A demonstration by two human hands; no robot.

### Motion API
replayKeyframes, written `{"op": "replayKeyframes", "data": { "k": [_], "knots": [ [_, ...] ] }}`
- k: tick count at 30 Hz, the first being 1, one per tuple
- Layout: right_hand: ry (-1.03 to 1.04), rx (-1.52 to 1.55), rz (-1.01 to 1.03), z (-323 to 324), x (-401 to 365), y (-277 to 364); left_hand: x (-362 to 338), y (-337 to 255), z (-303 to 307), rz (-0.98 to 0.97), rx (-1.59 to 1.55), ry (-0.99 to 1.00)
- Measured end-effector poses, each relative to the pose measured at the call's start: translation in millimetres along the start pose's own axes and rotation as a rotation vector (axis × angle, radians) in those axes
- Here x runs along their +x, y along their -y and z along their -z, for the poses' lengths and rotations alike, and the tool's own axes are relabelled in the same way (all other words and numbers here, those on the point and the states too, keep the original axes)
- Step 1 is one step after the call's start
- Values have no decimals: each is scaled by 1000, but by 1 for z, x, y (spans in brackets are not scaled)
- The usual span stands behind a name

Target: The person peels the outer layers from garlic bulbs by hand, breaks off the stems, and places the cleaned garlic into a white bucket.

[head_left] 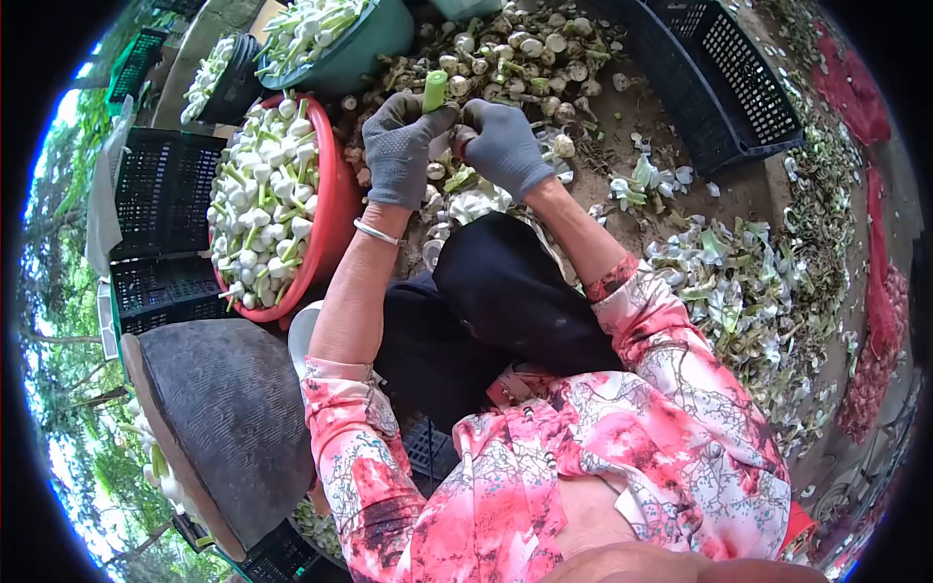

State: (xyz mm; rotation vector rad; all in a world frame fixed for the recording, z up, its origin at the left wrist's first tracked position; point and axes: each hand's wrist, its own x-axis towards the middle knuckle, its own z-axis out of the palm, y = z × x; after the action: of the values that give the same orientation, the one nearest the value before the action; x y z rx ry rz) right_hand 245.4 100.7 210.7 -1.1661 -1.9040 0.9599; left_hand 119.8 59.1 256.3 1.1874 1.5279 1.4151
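My left hand (400, 151), in a grey glove, is closed around a garlic bulb whose cut green stem (434, 90) sticks up above the thumb. Close beside it on the right, my right hand (503, 146), also gloved in grey, has its fingers curled in a pinch; what they grip is hidden. Beyond both hands, a heap of untrimmed garlic (530, 49) lies on the ground. Just left of my left forearm, a red basin (335, 194) is filled with peeled white garlic bulbs (262, 204).
Black crates stand at the right (714, 87) and left (165, 194). Teal basins (374, 49) of garlic are at the upper left. A large dark container (228, 418) sits at the lower left. Peeled skins (729, 282) litter the ground right. Red netting (880, 262) lies at the far right.
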Motion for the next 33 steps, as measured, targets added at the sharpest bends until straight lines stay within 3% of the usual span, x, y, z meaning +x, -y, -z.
{"op": "replayKeyframes", "data": {
  "k": [5,8,9,11,13,14,16,17,18,21,24,25,26,27,29,32,33],
  "knots": [
    [-58,287,39,-23,5,-19,5,-1,16,51,-226,-24],
    [-61,395,32,-33,2,-14,23,23,28,322,-767,-43],
    [-92,339,75,-35,2,-11,26,29,26,416,-799,-166],
    [-158,228,161,-34,0,-3,29,30,26,476,-842,-217],
    [-102,101,26,-38,3,-26,31,25,36,359,-788,-223],
    [36,-9,-146,-32,2,-44,35,32,50,308,-823,-176],
    [161,-201,-178,-47,-16,-128,25,15,61,279,-756,-150],
    [286,-286,-266,-32,-31,-122,20,9,65,268,-751,-112],
    [378,-331,-225,-40,-47,-159,19,9,64,297,-798,-161],
    [388,-149,-197,-27,-42,-142,18,12,60,393,-874,-243],
    [279,343,48,-27,0,-72,20,26,70,339,-654,-101],
    [350,780,-192,-17,5,-26,20,26,72,306,-585,-55],
    [391,854,-168,-23,15,-12,13,11,66,206,-329,50],
    [380,860,-48,-25,21,7,9,11,65,205,-134,28],
    [248,700,25,-41,23,17,4,7,65,272,-88,92],
    [389,801,-275,-77,20,-24,-9,2,85,240,230,183],
    [391,1004,-401,-88,13,-32,-11,14,96,339,282,193]
  ]
}}
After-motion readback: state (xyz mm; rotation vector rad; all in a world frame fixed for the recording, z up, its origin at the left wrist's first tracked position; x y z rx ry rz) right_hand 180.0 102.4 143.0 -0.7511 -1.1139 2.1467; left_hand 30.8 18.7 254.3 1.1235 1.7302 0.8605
